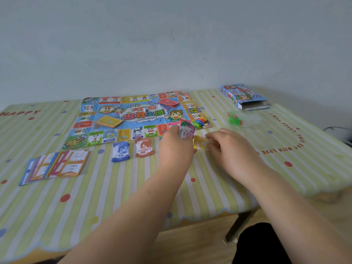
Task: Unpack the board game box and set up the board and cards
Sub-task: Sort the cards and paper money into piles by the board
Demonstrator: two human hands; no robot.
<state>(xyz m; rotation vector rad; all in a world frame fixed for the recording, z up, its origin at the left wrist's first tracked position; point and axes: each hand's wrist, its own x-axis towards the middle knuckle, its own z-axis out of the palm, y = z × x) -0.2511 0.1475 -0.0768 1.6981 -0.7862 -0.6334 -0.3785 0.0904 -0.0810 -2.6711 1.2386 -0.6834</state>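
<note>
- The board (133, 117) lay unfolded and flat at the far middle of the desk (219, 187), on a striped, dotted cloth.
- A red card deck (168, 103) and a yellow card deck (109, 121) sat on the board's centre panel, with a white die (146, 109) between them.
- Coloured playing pieces (199, 122) were clustered on the board's near right corner.
- The left hand (176, 147) was closed around a fanned bundle of play money (186, 130), held upright just off the board's near edge.
- The right hand (232, 147) was pinched on a yellow note (199, 142) lying low on the cloth, just beside the left hand.
- Two sorted money stacks, the blue stack (120, 151) and the orange stack (143, 148), rested on the cloth near the board's front edge.
- A spread of title cards (55, 164) lay fanned well to the left.
- The open game box (242, 97) stood at the far right, with green pieces in a clear bag (235, 119) near it.
- The notes looked thin, light and floppy; they would likely slide against each other and slip from a loose fan.
- A pinch on one short edge, thumb above and fingers below, seemed the safest hold, squaring each stack before setting it down.
- The sorting appeared partly done, with several denominations left in the left hand.
</note>
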